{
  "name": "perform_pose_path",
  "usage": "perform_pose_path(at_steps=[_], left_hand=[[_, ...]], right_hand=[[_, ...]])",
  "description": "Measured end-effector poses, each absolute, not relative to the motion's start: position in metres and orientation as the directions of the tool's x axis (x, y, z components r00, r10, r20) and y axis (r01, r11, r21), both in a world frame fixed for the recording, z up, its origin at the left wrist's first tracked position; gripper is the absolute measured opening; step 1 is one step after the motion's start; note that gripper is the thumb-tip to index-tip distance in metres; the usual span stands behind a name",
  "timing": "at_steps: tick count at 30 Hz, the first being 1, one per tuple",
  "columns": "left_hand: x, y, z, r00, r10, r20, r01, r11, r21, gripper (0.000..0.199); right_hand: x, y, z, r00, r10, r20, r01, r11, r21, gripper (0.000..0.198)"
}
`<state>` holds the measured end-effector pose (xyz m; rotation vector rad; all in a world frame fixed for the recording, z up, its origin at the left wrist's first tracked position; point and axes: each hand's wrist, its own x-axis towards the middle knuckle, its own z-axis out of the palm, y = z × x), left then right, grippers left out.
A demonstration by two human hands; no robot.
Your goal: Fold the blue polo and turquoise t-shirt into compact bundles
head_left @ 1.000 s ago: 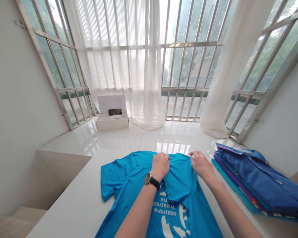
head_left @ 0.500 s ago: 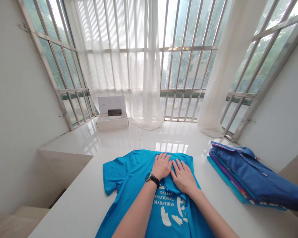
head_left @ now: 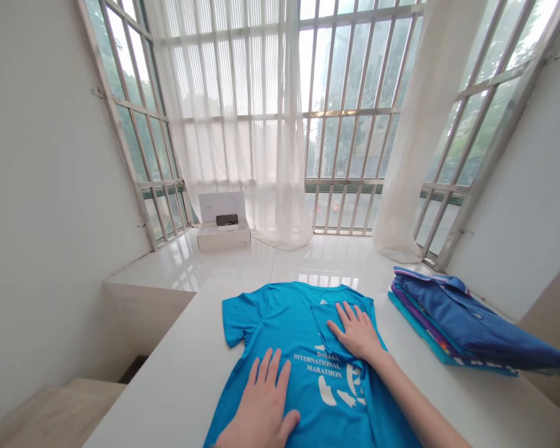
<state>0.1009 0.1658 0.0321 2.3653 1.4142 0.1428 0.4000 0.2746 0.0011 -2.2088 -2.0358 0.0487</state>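
A blue T-shirt (head_left: pixel 280 323) with white lettering and a white print lies spread on the white surface. Its right side is folded inward, with the sleeve laid over the chest. My right hand (head_left: pixel 357 331) rests flat on that folded sleeve, fingers spread. Lower down, my left hand (head_left: pixel 266 401) lies over the left part of the shirt, palm down and fingers apart, holding nothing. The shirt's other sleeve (head_left: pixel 241 317) sticks out to the left, and its bottom runs out of view.
A stack of folded clothes (head_left: pixel 466 323), dark blue on top, sits to the right. An open white box (head_left: pixel 224 236) with a dark object in it stands at the back left. Behind are a white curtain (head_left: pixel 280 155) and barred windows. The white surface (head_left: pixel 168 367) drops off at left.
My left hand has moved from the collar area down and left across the shirt. My right hand stays on the folded sleeve. The view has shifted somewhat.
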Motion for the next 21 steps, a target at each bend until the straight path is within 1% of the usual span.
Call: perform_pose_path(at_steps=[2, 4, 9, 12, 15, 17, 18, 19, 20, 21], left_hand=[[0.096, 0.144, 0.02, 0.466, 0.87, -0.163, 0.835, -0.371, 0.407, 0.075], [0.1, 0.132, 0.012, 0.454, 0.876, -0.163, 0.835, -0.355, 0.421, 0.072], [0.121, 0.11, 0.012, 0.399, 0.912, -0.089, 0.85, -0.332, 0.409, 0.067], [0.121, 0.105, 0.018, 0.378, 0.925, -0.047, 0.829, -0.315, 0.461, 0.065], [0.1, 0.128, 0.032, 0.318, 0.945, 0.08, 0.797, -0.313, 0.516, 0.057], [0.078, 0.161, 0.048, 0.251, 0.95, 0.185, 0.825, -0.31, 0.473, 0.051], [0.065, 0.18, 0.057, 0.229, 0.952, 0.201, 0.854, -0.296, 0.427, 0.048], [0.053, 0.201, 0.066, 0.172, 0.968, 0.184, 0.898, -0.231, 0.375, 0.046], [0.043, 0.221, 0.074, 0.083, 0.986, 0.142, 0.941, -0.125, 0.315, 0.043], [0.033, 0.239, 0.08, 0.019, 0.991, 0.131, 0.953, -0.058, 0.296, 0.043]], right_hand=[[0.408, 0.266, 0.001, 0.09, 0.994, 0.063, 0.989, -0.082, -0.119, 0.078], [0.417, 0.258, 0.001, 0.096, 0.994, 0.053, 0.989, -0.089, -0.114, 0.077], [0.431, 0.247, 0.0, 0.112, 0.994, 0.019, 0.99, -0.109, -0.094, 0.08], [0.432, 0.246, 0.0, 0.11, 0.994, 0.012, 0.99, -0.108, -0.086, 0.081], [0.431, 0.246, 0.0, 0.109, 0.994, 0.012, 0.991, -0.107, -0.082, 0.081], [0.43, 0.245, 0.001, 0.109, 0.994, 0.016, 0.991, -0.108, -0.08, 0.08], [0.43, 0.245, 0.001, 0.11, 0.994, 0.018, 0.991, -0.108, -0.08, 0.08], [0.429, 0.244, 0.002, 0.111, 0.994, 0.021, 0.991, -0.109, -0.08, 0.08], [0.429, 0.244, 0.002, 0.113, 0.993, 0.024, 0.991, -0.111, -0.081, 0.08], [0.429, 0.244, 0.003, 0.114, 0.993, 0.026, 0.99, -0.112, -0.082, 0.08]])
